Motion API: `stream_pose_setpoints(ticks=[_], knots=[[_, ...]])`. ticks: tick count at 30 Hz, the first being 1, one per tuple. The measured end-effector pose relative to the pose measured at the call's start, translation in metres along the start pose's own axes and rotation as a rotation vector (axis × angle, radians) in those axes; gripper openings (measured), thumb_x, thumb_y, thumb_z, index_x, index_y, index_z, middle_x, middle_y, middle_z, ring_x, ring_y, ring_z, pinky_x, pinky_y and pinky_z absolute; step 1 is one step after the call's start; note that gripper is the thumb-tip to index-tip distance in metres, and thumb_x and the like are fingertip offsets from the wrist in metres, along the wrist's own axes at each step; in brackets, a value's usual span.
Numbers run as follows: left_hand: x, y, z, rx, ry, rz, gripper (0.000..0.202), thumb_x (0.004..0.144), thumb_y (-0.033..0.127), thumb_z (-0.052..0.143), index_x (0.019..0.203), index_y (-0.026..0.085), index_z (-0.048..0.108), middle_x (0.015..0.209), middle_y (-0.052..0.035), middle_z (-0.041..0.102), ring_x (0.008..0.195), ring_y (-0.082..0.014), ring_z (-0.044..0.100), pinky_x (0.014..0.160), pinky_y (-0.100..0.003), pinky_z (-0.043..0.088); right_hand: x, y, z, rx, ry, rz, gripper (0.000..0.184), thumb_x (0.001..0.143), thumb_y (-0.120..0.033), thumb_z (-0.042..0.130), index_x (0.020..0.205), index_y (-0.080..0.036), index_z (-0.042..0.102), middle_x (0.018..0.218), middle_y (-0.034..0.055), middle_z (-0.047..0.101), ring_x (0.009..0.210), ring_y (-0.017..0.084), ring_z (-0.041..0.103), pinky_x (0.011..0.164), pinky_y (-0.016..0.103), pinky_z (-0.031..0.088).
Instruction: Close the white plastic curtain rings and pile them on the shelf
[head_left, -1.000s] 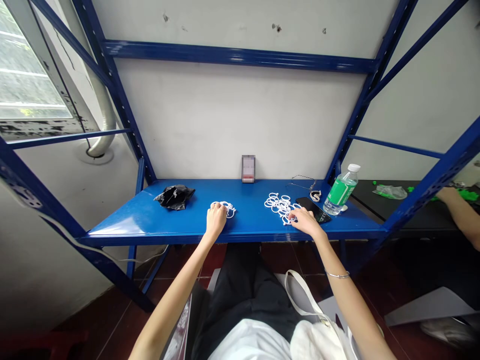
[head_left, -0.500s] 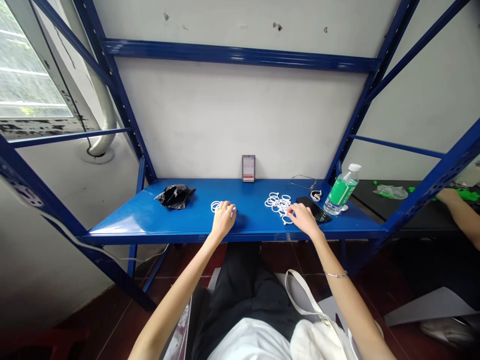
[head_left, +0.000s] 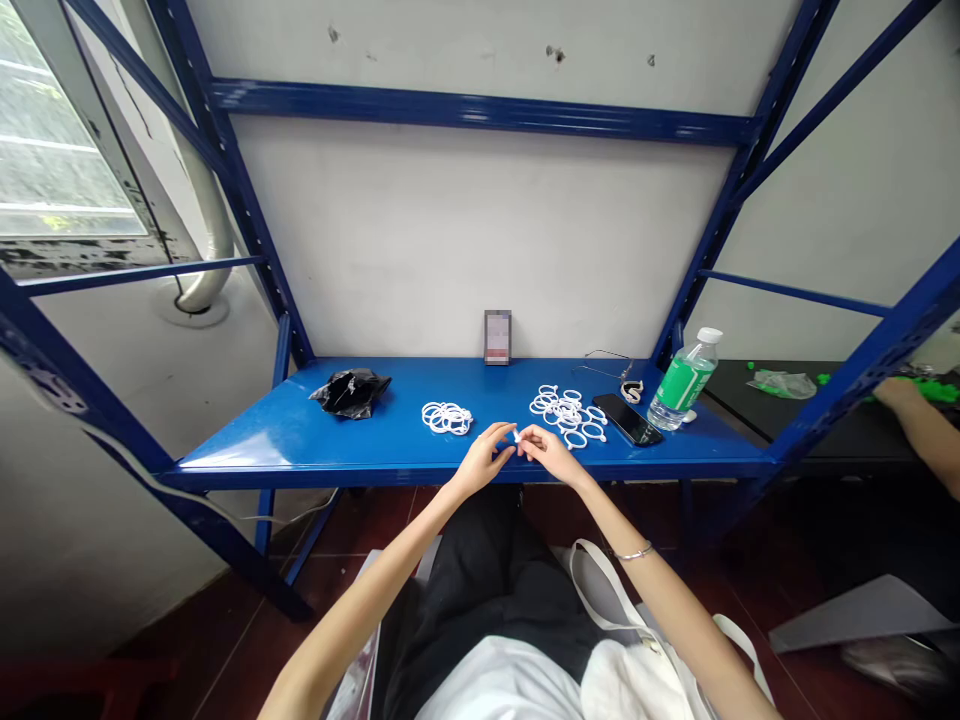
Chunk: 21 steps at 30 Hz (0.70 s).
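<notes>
Both hands meet over the front edge of the blue table (head_left: 360, 446). A small white piece (head_left: 516, 436), apparently one of the white rings seen nearly edge-on, shows between the fingertips. My right hand (head_left: 549, 452) pinches it from the right. From the left, my left hand (head_left: 484, 460) closes its fingertips on it, partly covering it. A pile of white rings (head_left: 447, 419) lies left of the hands. To the right is a looser, spread-out pile of white rings (head_left: 561, 408), some with a small knob on the rim.
A black phone (head_left: 628, 419), a green-labelled water bottle (head_left: 682, 380), glasses (head_left: 606, 362) and a coiled white cable (head_left: 631, 391) are at the right. A crumpled black bag (head_left: 351, 393) lies left. A small screen (head_left: 497, 337) stands against the wall. Another person's arm (head_left: 919, 420) is far right.
My left hand has left the left pile and moved right. My right hand has come left from the right pile with a white piece. The hands now meet in the middle.
</notes>
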<state>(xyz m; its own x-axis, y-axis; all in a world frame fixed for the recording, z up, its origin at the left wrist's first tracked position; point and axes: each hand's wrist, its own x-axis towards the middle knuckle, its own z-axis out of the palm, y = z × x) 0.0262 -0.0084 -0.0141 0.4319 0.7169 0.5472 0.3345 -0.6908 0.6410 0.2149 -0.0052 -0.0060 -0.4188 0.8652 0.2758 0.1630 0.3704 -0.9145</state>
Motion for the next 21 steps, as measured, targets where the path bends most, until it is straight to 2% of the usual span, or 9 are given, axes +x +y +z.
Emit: stream_pose_setpoints(ticks=[3, 5, 8, 12, 15, 17, 21], knots=[[0.001, 0.003, -0.001, -0.059, 0.022, -0.025, 0.031, 0.091, 0.037, 0.048, 0.113, 0.018, 0.058, 0.117, -0.0115, 0.060, 0.091, -0.0191, 0.061, 0.068, -0.028, 0.050, 0.002, 0.006, 0.004, 0.065, 0.019, 0.021, 0.031, 0.084, -0.050, 0.056, 0.089, -0.019, 0.055, 0.071, -0.0018, 0.056, 0.058, 0.010, 0.048, 0.060, 0.027, 0.041], [0.002, 0.006, -0.002, -0.063, 0.004, -0.070, 0.031, 0.090, 0.042, 0.049, 0.100, 0.016, 0.063, 0.099, -0.0087, 0.067, 0.085, -0.0186, 0.061, 0.068, -0.027, 0.048, 0.002, 0.007, 0.003, 0.077, 0.024, 0.030, 0.034, 0.084, -0.053, 0.056, 0.087, -0.019, 0.056, 0.069, -0.0025, 0.053, 0.057, 0.010, 0.046, 0.057, 0.026, 0.039], [0.002, 0.012, -0.002, -0.112, -0.035, -0.156, 0.039, 0.089, 0.050, 0.048, 0.083, 0.015, 0.064, 0.077, -0.0051, 0.067, 0.071, -0.0158, 0.060, 0.065, -0.025, 0.045, 0.000, 0.006, 0.000, 0.072, -0.002, 0.047, 0.036, 0.083, -0.055, 0.055, 0.085, -0.019, 0.057, 0.066, -0.0030, 0.050, 0.057, 0.010, 0.044, 0.054, 0.025, 0.036], [0.001, 0.011, -0.002, -0.284, -0.132, -0.283, 0.048, 0.085, 0.059, 0.048, 0.080, 0.013, 0.060, 0.068, -0.0018, 0.062, 0.052, -0.0096, 0.049, 0.052, -0.022, 0.038, -0.002, 0.004, 0.001, 0.047, -0.041, 0.059, 0.038, 0.085, -0.057, 0.052, 0.083, -0.019, 0.056, 0.062, -0.0045, 0.045, 0.054, 0.010, 0.040, 0.052, 0.024, 0.033], [0.001, 0.007, -0.001, -0.374, -0.193, -0.294, 0.049, 0.082, 0.062, 0.051, 0.078, 0.013, 0.058, 0.064, 0.0010, 0.056, 0.054, -0.0087, 0.045, 0.053, -0.021, 0.035, -0.003, 0.001, 0.003, 0.074, -0.063, 0.057, 0.041, 0.085, -0.059, 0.051, 0.077, -0.019, 0.054, 0.061, -0.0051, 0.041, 0.054, 0.009, 0.037, 0.054, 0.025, 0.032], [0.002, 0.007, -0.001, -0.423, -0.226, -0.272, 0.049, 0.082, 0.061, 0.052, 0.076, 0.013, 0.057, 0.063, 0.0024, 0.051, 0.058, -0.0088, 0.043, 0.056, -0.021, 0.033, -0.004, -0.002, 0.005, 0.113, -0.085, 0.060, 0.045, 0.082, -0.063, 0.051, 0.073, -0.019, 0.053, 0.064, -0.0035, 0.043, 0.058, 0.011, 0.039, 0.058, 0.026, 0.035], [0.004, 0.014, -0.001, -0.509, -0.280, -0.285, 0.054, 0.081, 0.064, 0.050, 0.072, 0.011, 0.059, 0.057, 0.0040, 0.044, 0.055, -0.0081, 0.033, 0.054, -0.023, 0.027, -0.005, -0.009, 0.008, 0.174, -0.117, 0.094, 0.048, 0.080, -0.065, 0.052, 0.068, -0.019, 0.051, 0.065, -0.0027, 0.042, 0.061, 0.012, 0.038, 0.061, 0.027, 0.034]])
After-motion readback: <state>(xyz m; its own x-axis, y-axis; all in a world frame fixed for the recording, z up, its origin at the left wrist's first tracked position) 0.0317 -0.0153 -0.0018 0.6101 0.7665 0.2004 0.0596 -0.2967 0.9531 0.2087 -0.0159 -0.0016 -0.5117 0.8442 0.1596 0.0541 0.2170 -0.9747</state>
